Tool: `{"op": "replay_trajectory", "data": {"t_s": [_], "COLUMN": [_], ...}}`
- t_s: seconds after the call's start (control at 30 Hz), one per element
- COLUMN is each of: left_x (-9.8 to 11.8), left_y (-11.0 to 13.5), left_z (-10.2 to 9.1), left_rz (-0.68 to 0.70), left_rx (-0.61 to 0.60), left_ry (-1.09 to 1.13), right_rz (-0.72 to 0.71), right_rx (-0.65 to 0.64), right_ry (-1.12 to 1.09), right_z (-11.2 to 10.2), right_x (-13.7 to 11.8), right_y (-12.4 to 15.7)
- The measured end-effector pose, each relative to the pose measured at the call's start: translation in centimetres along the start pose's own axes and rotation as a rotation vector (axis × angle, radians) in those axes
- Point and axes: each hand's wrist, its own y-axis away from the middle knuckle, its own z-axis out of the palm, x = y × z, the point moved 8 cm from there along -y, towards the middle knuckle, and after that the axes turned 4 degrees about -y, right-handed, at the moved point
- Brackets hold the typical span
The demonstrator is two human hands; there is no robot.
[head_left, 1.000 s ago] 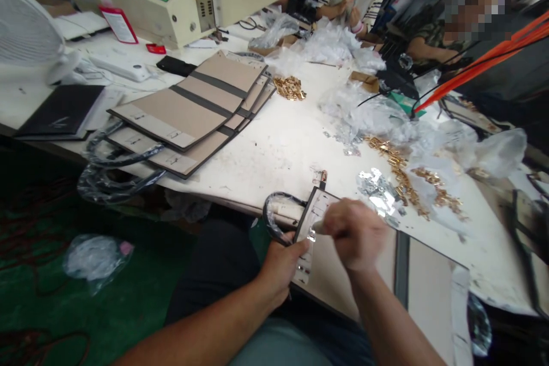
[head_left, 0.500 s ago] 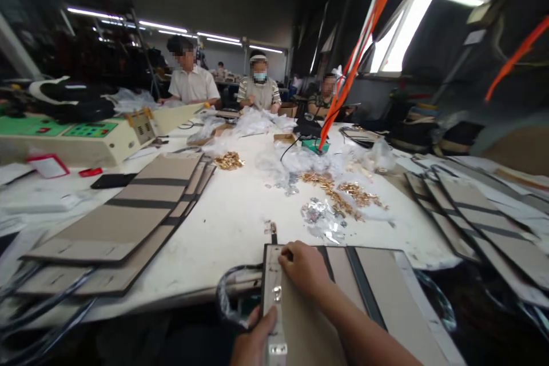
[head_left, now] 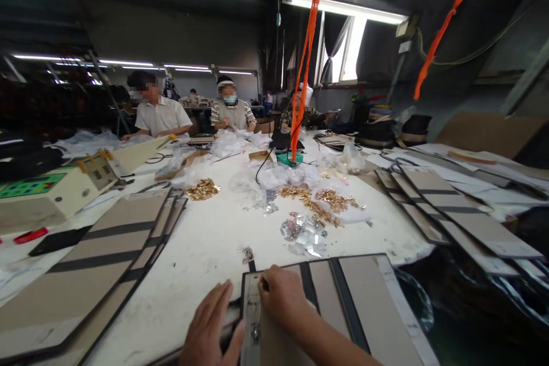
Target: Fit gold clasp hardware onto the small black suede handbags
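Observation:
A tan panel with dark stripes (head_left: 355,297) lies in front of me over the table's near edge. My right hand (head_left: 281,297) rests on its left end, fingers curled against the pale strip there; whether they pinch anything is hidden. My left hand (head_left: 210,326) lies flat on the white table (head_left: 214,240) beside the panel's left edge, fingers stretched out, thumb by a small metal fitting (head_left: 255,331).
A stack of like panels (head_left: 98,251) lies at left, another (head_left: 450,211) at right. Gold fittings (head_left: 317,203), crumpled foil (head_left: 302,231) and plastic bags sit mid-table. A cream machine (head_left: 55,189) stands far left. Three people sit at the far end. Orange straps (head_left: 306,51) hang overhead.
The view has tilted up from my lap to the room. My left hand let go of the panel's edge and now lies flat on the table. My right hand moved onto the panel's end.

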Motion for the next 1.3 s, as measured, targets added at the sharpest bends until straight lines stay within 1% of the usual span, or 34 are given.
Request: {"op": "replay_trajectory", "data": {"t_s": [0.03, 0.07, 0.1, 0.13, 0.2, 0.33, 0.43, 0.57, 0.77, 1.03, 1.13, 1.23, 1.3], "left_x": [0.6, 0.9, 1.0, 1.1, 1.1, 1.7, 2.2, 2.7, 2.7, 2.9, 2.9, 2.1, 1.2], "left_y": [-0.7, -1.2, -1.5, -1.8, -2.0, -1.9, -1.9, -1.7, -1.4, -1.4, -1.7, -2.5, -3.4], "left_z": [1.6, 3.0, 4.1, 4.9, 5.7, 5.3, 4.7, 4.3, 4.3, 4.8, 4.7, 4.5, 4.8], "left_rz": [0.073, 0.102, 0.1, 0.085, 0.053, 0.048, 0.066, 0.078, 0.072, 0.11, 0.132, 0.093, -0.007], "left_rx": [-0.103, -0.179, -0.234, -0.276, -0.326, -0.385, -0.393, -0.395, -0.407, -0.448, -0.454, -0.445, -0.466], "left_ry": [-0.019, -0.047, -0.08, -0.108, -0.144, -0.184, -0.19, -0.143, -0.092, -0.148, -0.115, -0.019, 0.071], "right_rz": [0.0, 0.002, 0.006, 0.012, 0.024, 0.023, 0.008, -0.008, -0.043, -0.106, -0.106, -0.085, -0.073], "right_rx": [-0.001, 0.001, 0.005, 0.014, 0.037, 0.071, 0.067, 0.048, 0.018, -0.023, -0.041, -0.061, -0.058], "right_ry": [0.001, 0.001, -0.001, -0.005, -0.014, -0.037, -0.014, 0.037, 0.06, 0.125, 0.134, 0.078, -0.007], "right_z": [0.1, 0.1, 0.1, 0.1, -0.1, -0.3, -0.1, 0.0, 0.1, 0.6, 0.5, 0.1, -0.3], "right_x": [0.0, 0.0, 0.1, 0.1, 0.2, 0.2, 0.0, -0.3, -0.5, -0.9, -1.0, -0.7, -0.4], "right_y": [-0.1, -0.1, -0.1, 0.0, 0.2, 1.1, 1.8, 2.3, 2.5, 2.4, 2.2, 2.1, 2.1]}}
